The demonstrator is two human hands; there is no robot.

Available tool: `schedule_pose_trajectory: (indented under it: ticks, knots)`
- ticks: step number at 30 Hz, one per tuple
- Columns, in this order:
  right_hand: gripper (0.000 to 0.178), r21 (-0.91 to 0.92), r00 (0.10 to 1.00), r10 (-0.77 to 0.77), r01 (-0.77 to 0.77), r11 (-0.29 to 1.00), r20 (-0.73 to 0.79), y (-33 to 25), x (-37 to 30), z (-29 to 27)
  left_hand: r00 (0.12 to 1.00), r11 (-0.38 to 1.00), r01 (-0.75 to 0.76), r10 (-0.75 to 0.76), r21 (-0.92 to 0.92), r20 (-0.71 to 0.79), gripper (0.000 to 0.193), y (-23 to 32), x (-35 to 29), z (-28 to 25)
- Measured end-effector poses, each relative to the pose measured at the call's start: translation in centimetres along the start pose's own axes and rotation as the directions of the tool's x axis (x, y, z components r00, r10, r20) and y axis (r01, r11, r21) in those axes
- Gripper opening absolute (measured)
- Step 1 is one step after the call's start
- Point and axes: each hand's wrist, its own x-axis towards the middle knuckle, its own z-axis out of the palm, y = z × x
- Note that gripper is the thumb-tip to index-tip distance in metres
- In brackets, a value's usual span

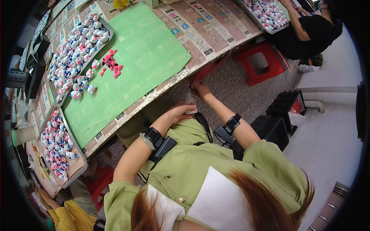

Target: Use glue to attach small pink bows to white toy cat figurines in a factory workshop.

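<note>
Below the table's front edge, my left hand [177, 111] is closed round a small white squeeze bottle [190, 102] with a narrow upper end and reddish marks. Just beyond the bottle's tip is my right hand [201, 89], its fingers curled together near the underside of the table edge. Something small and dark shows at those fingertips, too tiny to name. Up on the green mat [142, 50] lie several pink bow-shaped pieces [111, 64]. Beside them are a few loose white figurines [91, 89] with blue and pink parts.
A metal tray [109, 36] heaped with white figurines stands left of the mat; another tray [79, 169] is nearer. Red stools [252, 79] and a black crate [269, 133] stand at right. A person in black [316, 34] and one in yellow [73, 217] sit nearby.
</note>
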Motion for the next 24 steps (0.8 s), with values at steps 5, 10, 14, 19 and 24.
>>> schedule_pose_trajectory:
  ticks: [5,10,14,19,24]
  knots:
    - [0.031,-0.086,1.0,0.019,-0.018,0.996,0.008,-0.62,-0.39,-0.01,1.0,1.0,0.0,0.0,0.007,-0.002,0.026,0.27,-0.3,0.22]
    - [0.033,-0.012,1.0,-0.016,0.016,1.0,-0.011,-0.38,-0.56,0.25,1.0,1.0,0.003,-0.003,-0.012,0.01,0.026,0.11,-0.11,0.13]
    - [0.034,-0.061,0.999,-0.032,0.033,0.998,0.01,-0.11,-0.22,0.01,1.0,1.0,0.0,0.0,-0.001,0.007,0.028,0.3,-0.26,0.18]
    - [0.034,-0.045,1.0,-0.009,0.01,0.999,0.028,0.06,0.19,-0.15,1.0,1.0,0.007,-0.007,0.009,0.015,0.029,0.23,-0.17,0.15]
    - [0.034,-0.079,0.999,-0.016,0.018,0.997,0.027,0.1,0.1,-0.18,1.0,1.0,0.001,-0.001,0.006,0.024,0.029,0.19,-0.17,0.05]
